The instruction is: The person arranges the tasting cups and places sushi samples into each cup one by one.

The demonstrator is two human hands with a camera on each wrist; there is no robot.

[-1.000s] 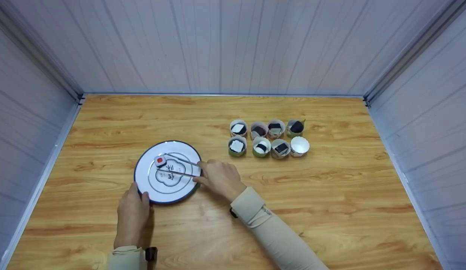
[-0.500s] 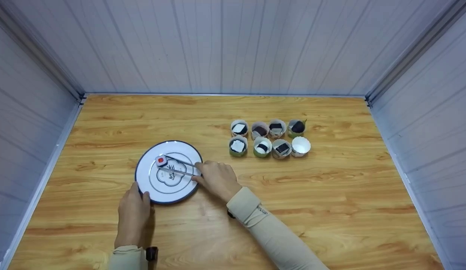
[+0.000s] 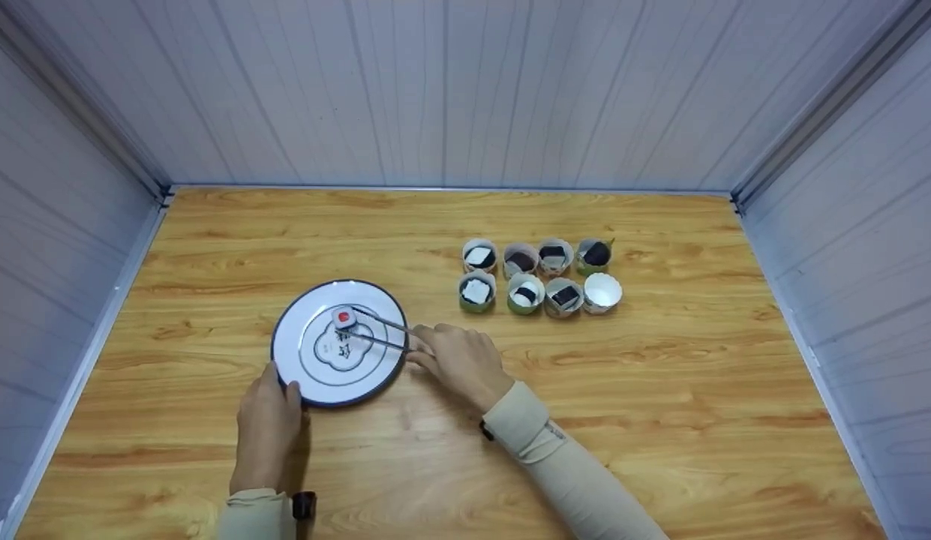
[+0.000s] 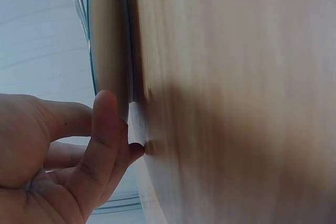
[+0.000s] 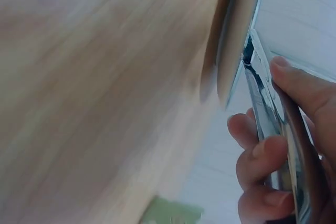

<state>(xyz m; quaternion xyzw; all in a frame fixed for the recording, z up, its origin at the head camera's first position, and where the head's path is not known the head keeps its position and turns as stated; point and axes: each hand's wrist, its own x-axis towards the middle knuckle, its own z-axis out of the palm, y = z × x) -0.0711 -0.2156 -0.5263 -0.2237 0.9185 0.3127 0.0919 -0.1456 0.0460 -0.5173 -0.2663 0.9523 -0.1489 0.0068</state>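
Observation:
In the head view, my left hand (image 3: pixel 266 420) pinches the near-left rim of a white plate (image 3: pixel 291 352) with a dark blue edge. Its thumb and fingers close on the rim in the left wrist view. My right hand (image 3: pixel 465 364) holds metal tongs (image 3: pixel 382 341) from the right, its fingers wrapped round the handles in the right wrist view. Between the tong tips is a small sushi roll piece (image 3: pixel 344 317), pale with a red centre, over the plate's printed flower-shaped middle. Neither wrist view shows the roll.
Right of the plate, several paper cups stand in two rows. Most hold black or white pieces, such as the front-left cup (image 3: pixel 476 292); the white cup (image 3: pixel 602 291) at front right shows a bare inside. Pale panel walls (image 3: pixel 442 97) border the wooden table (image 3: pixel 660 420).
The tongs have narrowed on the sushi roll piece and moved it right across the plate. My right hand has shifted right with them; my left hand stays at the rim.

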